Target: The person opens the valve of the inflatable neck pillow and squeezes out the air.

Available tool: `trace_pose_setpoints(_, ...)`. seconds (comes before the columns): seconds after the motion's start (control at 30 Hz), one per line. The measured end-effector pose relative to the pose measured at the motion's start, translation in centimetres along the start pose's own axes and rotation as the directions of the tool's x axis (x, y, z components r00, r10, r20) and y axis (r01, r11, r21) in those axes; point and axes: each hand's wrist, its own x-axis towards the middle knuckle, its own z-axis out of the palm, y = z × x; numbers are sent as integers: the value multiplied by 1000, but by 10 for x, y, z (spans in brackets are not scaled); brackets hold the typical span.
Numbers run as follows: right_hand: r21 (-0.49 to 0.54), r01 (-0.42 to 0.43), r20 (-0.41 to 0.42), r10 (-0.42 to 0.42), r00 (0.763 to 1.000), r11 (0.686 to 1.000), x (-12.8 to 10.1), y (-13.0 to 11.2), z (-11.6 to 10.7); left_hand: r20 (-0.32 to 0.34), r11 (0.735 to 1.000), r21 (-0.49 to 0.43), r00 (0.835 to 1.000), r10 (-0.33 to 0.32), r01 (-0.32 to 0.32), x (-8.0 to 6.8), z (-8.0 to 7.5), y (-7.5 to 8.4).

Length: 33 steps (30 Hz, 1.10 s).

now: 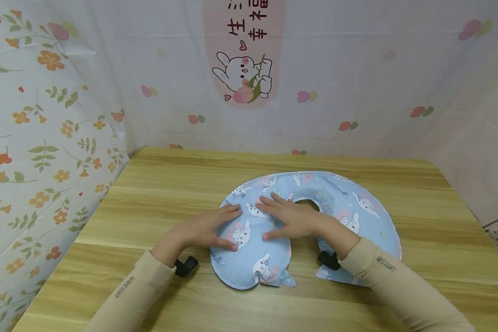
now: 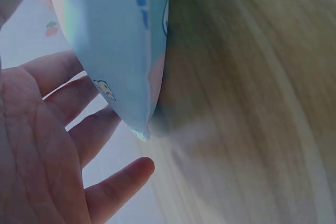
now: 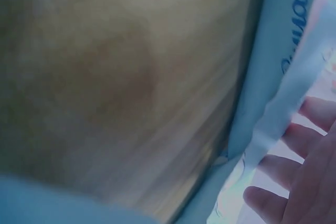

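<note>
Both hands are flat on a blue U-shaped pillow (image 1: 315, 203) with white cartoon dogs printed on it. It lies on a light wood-grain surface (image 1: 157, 184), with its open end facing the person. The left hand (image 1: 209, 228) rests on the pillow's left arm with fingers (image 1: 228, 211) straight and a bit apart, thumb lower down on the fabric. The right hand (image 1: 288, 216) lies just beside it on the same arm, fingers stretched out toward the left hand, nearly touching it. Neither hand is gripping anything, just pressing down flat.

The left wrist view shows the open palm (image 2: 37, 145) with fingers spread, the pillow's edge (image 2: 121, 51) right above the fingertips, and blurry wood (image 2: 247, 103) past it. The right wrist view is pretty blurry too: fingertips (image 3: 310, 182) in the lower right corner, the pillow's seam (image 3: 262, 103) right next to them, wood (image 3: 115, 77) filling the rest.

Both arms are in beige sleeves (image 1: 137, 290). A small black part (image 1: 186, 266) sticks out under the left wrist and another (image 1: 329, 259) under the right one.

Beyond the fingers, the surface runs back to a pale curtain-like backdrop (image 1: 357, 69) dotted with little fruit prints, with a pink panel showing a cartoon rabbit (image 1: 242, 74) straight ahead. To the left of the hands hangs a sheet with orange flowers (image 1: 37, 115).
</note>
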Motion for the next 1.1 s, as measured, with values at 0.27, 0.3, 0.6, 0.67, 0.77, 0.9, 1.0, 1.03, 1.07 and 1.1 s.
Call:
trace_pose_setpoints(0.27, -75, -20, 65, 25, 998, 997, 3, -2, 9, 25, 1000, 8, 1000, -18, 18, 2, 5, -4)
trace_pose_setpoints(0.3, -77, -22, 68, 28, 997, 997, 3, -2, 10, 29, 1000, 9, 999, -21, 20, 2, 5, -4)
trace_pose_setpoints(0.6, -88, -28, 105, 38, 994, 996, 7, -2, 12, 55, 999, 20, 998, -37, 36, 3, 8, -5)
trace_pose_setpoints(0.67, -89, -27, 110, 36, 993, 996, 8, -1, 13, 56, 999, 18, 998, -37, 36, 3, 8, -5)
trace_pose_setpoints(0.77, -93, -30, 116, 41, 992, 995, 9, -1, 13, 55, 999, 17, 998, -37, 36, 3, 8, -6)
trace_pose_setpoints(0.9, -102, -37, 122, 49, 991, 994, 9, 0, 12, 56, 999, 25, 998, -40, 39, 3, 8, -5)
trace_pose_setpoints(1.0, -107, -36, 125, 49, 991, 994, 10, 0, 12, 62, 999, 30, 997, -46, 44, 3, 8, -5)
trace_pose_setpoints(1.03, -108, -33, 126, 47, 991, 994, 10, 0, 13, 64, 998, 32, 997, -48, 46, 3, 8, -4)
trace_pose_setpoints(1.07, -111, -34, 129, 48, 991, 993, 10, 0, 13, 66, 998, 32, 997, -49, 47, 3, 8, -4)
trace_pose_setpoints(1.1, -113, -32, 129, 46, 991, 993, 10, 0, 13, 66, 998, 34, 997, -50, 47, 3, 8, -4)
